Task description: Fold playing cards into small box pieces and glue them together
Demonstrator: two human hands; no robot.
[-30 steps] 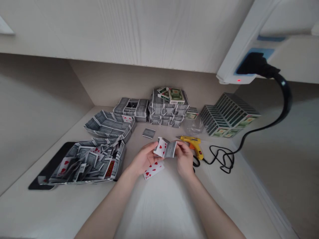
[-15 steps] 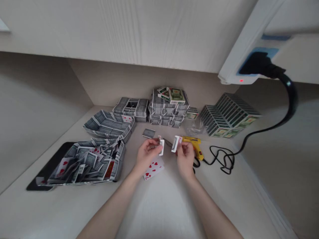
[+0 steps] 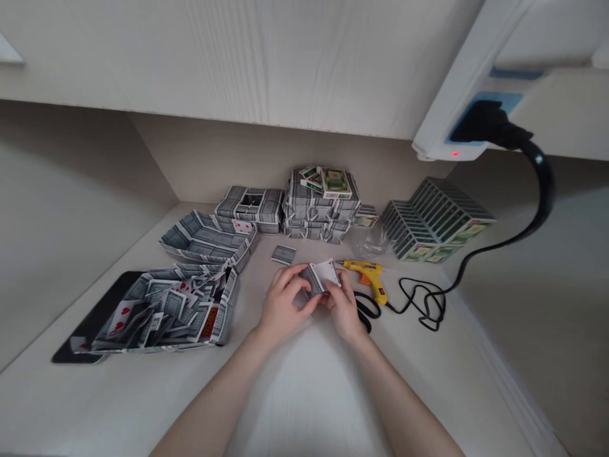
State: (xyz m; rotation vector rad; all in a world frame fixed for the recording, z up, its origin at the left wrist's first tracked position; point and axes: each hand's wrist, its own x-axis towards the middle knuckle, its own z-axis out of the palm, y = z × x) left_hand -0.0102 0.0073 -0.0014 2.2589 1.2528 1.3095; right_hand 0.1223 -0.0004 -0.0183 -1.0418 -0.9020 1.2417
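Both hands meet at the middle of the white desk. My left hand and my right hand pinch folded playing-card pieces together between the fingertips; a grey patterned back and a white face with a red pip show. The hands cover the red card that lay on the desk beneath them. A yellow glue gun lies just right of my right hand.
A tray made of cards, full of folded cards, sits at the left on a black mat. Another card tray, card boxes, stacked card blocks and rows of decks line the back. A black cord runs to a power strip.
The card was pulled into two pieces held apart half a second ago. Now both hands have come back together, lower over the desk, pressing the pieces against each other.
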